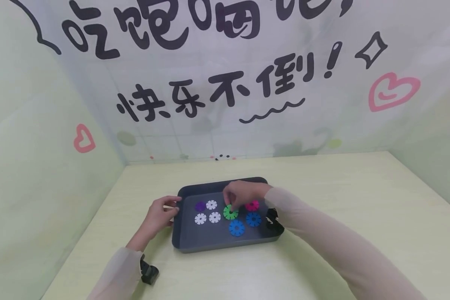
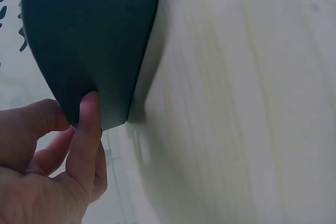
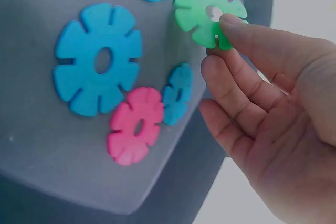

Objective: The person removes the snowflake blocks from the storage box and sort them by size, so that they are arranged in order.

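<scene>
A dark grey tray (image 1: 195, 241) lies on the table in the head view. My left hand (image 1: 159, 214) holds its left wall; in the left wrist view the thumb presses on the tray's outer side (image 2: 92, 35) and other fingers are at the rim. Over the middle of the tray, my right hand (image 1: 243, 192) pinches a green notched plastic disc (image 3: 191, 11) between thumb and fingers. Near it lie blue notched discs (image 3: 98, 72) and a pink notched disc (image 3: 137, 127). A smaller blue disc (image 3: 178, 93) beside the pink one shows in the right wrist view.
On the tray's left half are white notched discs (image 1: 200, 218) and a purple disc (image 1: 200, 206). The pale wooden table (image 1: 322, 179) extends around the tray. Behind it rises a wall (image 1: 210, 141) with black lettering.
</scene>
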Available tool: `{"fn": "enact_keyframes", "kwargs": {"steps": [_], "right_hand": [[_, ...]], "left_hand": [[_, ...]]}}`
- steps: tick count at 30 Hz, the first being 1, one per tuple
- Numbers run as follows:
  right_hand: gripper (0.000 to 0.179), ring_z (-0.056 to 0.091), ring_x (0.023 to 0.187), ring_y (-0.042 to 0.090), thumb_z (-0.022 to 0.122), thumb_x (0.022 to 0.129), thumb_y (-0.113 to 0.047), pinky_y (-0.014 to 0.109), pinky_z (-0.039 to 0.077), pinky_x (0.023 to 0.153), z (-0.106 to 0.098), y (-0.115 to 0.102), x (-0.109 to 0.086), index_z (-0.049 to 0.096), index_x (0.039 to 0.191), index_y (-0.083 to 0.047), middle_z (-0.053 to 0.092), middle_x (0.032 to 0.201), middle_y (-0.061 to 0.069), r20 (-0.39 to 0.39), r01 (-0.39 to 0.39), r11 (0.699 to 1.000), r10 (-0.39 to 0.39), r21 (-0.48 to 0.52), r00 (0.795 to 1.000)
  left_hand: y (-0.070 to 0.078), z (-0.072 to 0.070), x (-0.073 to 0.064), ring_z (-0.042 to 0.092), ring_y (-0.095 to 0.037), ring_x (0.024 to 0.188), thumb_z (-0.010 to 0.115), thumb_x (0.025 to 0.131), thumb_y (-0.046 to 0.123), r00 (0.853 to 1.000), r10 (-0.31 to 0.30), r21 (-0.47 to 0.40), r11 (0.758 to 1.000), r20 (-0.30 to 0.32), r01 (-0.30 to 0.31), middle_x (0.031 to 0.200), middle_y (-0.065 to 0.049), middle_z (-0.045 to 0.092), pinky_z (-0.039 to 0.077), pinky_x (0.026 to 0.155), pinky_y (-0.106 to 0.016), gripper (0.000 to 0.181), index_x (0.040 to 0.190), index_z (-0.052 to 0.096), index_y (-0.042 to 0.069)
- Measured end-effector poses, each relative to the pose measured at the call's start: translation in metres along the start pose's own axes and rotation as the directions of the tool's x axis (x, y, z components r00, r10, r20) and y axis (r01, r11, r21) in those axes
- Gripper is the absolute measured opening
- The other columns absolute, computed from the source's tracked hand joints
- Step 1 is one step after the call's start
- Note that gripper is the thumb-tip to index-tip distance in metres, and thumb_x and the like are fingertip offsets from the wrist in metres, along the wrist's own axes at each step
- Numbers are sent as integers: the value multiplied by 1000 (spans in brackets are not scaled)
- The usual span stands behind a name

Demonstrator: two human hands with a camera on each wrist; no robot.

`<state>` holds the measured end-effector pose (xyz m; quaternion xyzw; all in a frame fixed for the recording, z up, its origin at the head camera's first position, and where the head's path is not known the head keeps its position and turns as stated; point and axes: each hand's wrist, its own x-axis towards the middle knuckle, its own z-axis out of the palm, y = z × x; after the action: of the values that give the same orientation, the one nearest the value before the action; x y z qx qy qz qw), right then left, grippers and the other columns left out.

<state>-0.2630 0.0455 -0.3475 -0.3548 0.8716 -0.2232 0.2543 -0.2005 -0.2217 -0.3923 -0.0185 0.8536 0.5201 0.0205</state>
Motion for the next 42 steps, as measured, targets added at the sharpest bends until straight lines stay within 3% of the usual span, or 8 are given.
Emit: {"fn": "enact_keyframes", "kwargs": {"steps": [9,15,20,26,30,35,42], "right_hand": [[9,56,67,11,67,80,-3,23,49,62,-22,14,-25,59,83,-8,59,75,-2,-101,73,997,-71,19,992],[8,56,68,13,66,81,-4,27,48,63,-42,47,-60,59,85,-5,59,75,1,-208,93,992,-73,87,975],[8,55,67,17,64,82,-4,31,48,64,-50,81,-91,58,86,0,60,72,6,-277,65,980,-11,187,961],[9,54,66,19,62,82,-4,38,47,64,-38,113,-113,55,87,0,58,70,7,-229,-33,960,99,278,968],[12,51,67,18,63,82,-5,34,46,62,-26,125,-120,55,88,1,56,72,6,-180,-86,946,148,314,972],[15,49,70,16,64,81,-6,29,43,64,-17,137,-121,58,91,2,56,77,5,-207,-121,939,194,321,959],[17,45,66,14,66,80,-8,25,39,60,-9,148,-121,62,92,3,52,72,2,-249,-119,943,202,312,947]], "left_hand": [[4,-2,3,59,-23,79,53,83,-4,1000,20,20,1000,6,-20,100,-18,53,53,52,-33,36,119,56,-4],[4,-2,3,59,-22,79,53,83,-5,1000,13,15,1000,10,-13,101,-19,52,53,53,-33,37,120,55,-4],[5,-3,2,59,-25,83,52,84,-5,1000,10,19,1000,6,-10,103,-20,52,53,54,-33,37,120,55,-4],[4,-3,-1,60,-26,84,53,84,-5,1000,9,20,1000,8,-9,103,-20,52,53,55,-33,36,120,54,-5],[3,-3,-1,60,-26,83,53,84,-5,1000,12,25,1000,14,-13,103,-21,52,53,54,-33,36,120,54,-5],[3,-2,1,59,-24,82,52,84,-5,1000,7,18,1000,15,-8,103,-21,52,53,55,-33,36,121,54,-5],[4,0,0,59,-25,83,52,84,-4,1000,-1,23,1000,16,1,103,-20,53,53,56,-33,36,120,54,-4]]}}
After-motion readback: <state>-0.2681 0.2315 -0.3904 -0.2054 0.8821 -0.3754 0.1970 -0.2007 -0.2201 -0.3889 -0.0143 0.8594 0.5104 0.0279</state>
